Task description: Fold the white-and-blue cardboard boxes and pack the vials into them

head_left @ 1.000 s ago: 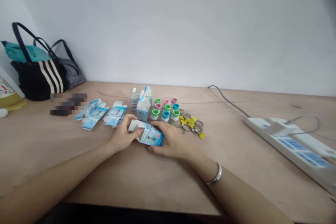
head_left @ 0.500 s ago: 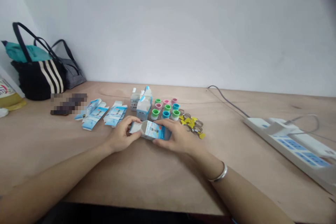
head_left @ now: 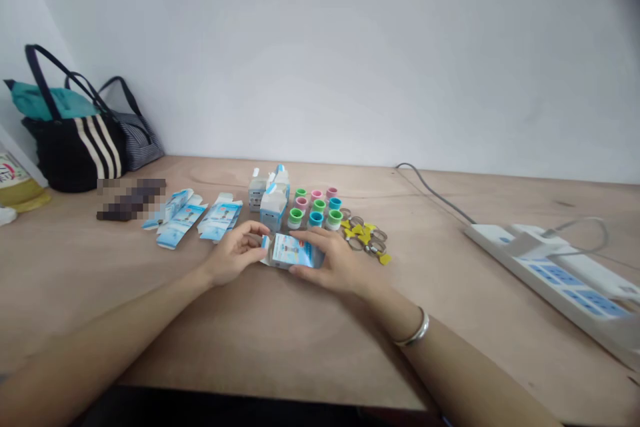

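Observation:
A small blue-and-white carton (head_left: pixel 293 251) lies on its side just above the wooden table (head_left: pixel 280 340), held between both hands. My left hand (head_left: pixel 234 255) pinches its left end, where the flap is folded in. My right hand (head_left: pixel 336 261) grips its right end, fingers curled round it; a silver bangle is on that wrist. Just behind stand three folded-up cartons (head_left: pixel 271 198), several small jars with green, pink and blue lids (head_left: pixel 316 207), and a heap of metal rings with yellow tags (head_left: pixel 367 237).
Flat unfolded cartons (head_left: pixel 196 219) lie to the left. Two handbags (head_left: pixel 83 137) stand at the far left by the wall, next to a bottle (head_left: pixel 15 183). A white power strip (head_left: pixel 565 277) with its cable lies at the right.
The carton has been squared up from a slanted, half-open shape, and its left flap, which stuck out, is now folded in. Both hands have moved slightly away from me with it.

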Demonstrator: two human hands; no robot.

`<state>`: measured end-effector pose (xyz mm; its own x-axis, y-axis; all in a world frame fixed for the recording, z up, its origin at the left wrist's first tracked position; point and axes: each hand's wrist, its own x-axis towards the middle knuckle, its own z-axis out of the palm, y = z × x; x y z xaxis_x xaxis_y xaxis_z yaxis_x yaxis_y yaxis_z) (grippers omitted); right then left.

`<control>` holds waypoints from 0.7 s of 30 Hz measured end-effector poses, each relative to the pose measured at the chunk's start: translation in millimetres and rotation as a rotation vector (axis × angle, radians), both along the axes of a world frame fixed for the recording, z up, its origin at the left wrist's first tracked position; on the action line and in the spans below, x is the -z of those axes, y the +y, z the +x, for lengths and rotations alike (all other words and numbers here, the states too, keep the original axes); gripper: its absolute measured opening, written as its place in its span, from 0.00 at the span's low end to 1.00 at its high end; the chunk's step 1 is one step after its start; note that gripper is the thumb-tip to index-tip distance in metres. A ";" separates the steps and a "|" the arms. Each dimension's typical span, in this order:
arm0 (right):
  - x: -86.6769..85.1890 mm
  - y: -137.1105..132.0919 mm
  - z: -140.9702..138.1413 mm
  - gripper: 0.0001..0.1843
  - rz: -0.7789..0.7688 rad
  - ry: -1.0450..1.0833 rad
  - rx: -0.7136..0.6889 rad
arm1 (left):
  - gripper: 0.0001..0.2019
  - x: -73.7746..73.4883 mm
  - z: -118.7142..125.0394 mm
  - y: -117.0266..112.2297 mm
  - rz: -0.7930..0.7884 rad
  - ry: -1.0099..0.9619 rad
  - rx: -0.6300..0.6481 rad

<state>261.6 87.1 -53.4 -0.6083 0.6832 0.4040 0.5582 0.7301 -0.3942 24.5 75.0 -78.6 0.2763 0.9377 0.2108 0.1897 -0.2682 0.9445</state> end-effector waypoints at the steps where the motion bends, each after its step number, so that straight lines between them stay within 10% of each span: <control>1: -0.3 -0.5 -0.3 0.28 -0.002 0.001 -0.004 | 0.16 -1.0 -0.1 0.1 -0.027 -0.005 0.000; 13: -1.5 -3.1 -1.3 0.27 0.001 -0.028 -0.060 | 0.17 1.2 7.9 -4.0 -0.062 -0.061 -0.014; 21: 4.4 -6.1 -5.9 0.33 0.100 0.025 -0.098 | 0.33 -12.0 7.3 -15.1 0.340 0.397 0.064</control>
<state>255.6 81.0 -57.8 -0.6588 0.5768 0.4831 0.4734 0.8168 -0.3297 31.8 59.9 -66.6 0.4512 0.8131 0.3678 0.4881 -0.5699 0.6610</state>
